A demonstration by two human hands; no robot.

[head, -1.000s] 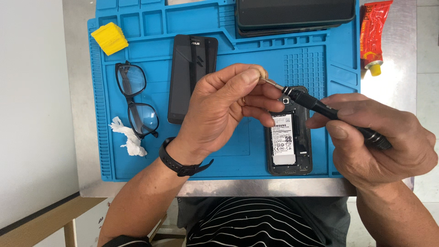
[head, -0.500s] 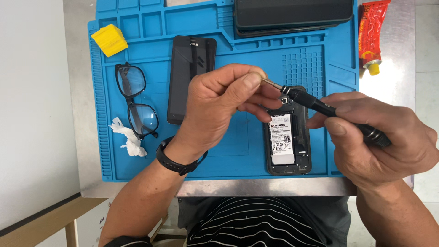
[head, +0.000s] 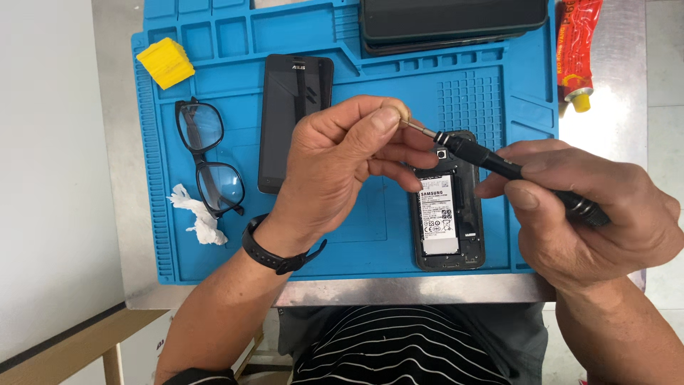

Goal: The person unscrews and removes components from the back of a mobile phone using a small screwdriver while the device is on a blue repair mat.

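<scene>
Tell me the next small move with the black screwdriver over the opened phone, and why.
Probably seat the metal bit: the left hand pinches the tip of the slim black screwdriver held by the right hand, both raised above the opened black phone on the blue mat.

Metal table [head: 399, 291], pale grey tiled floor [head: 666, 64], white panel [head: 50, 178] at left, even bright light.
</scene>
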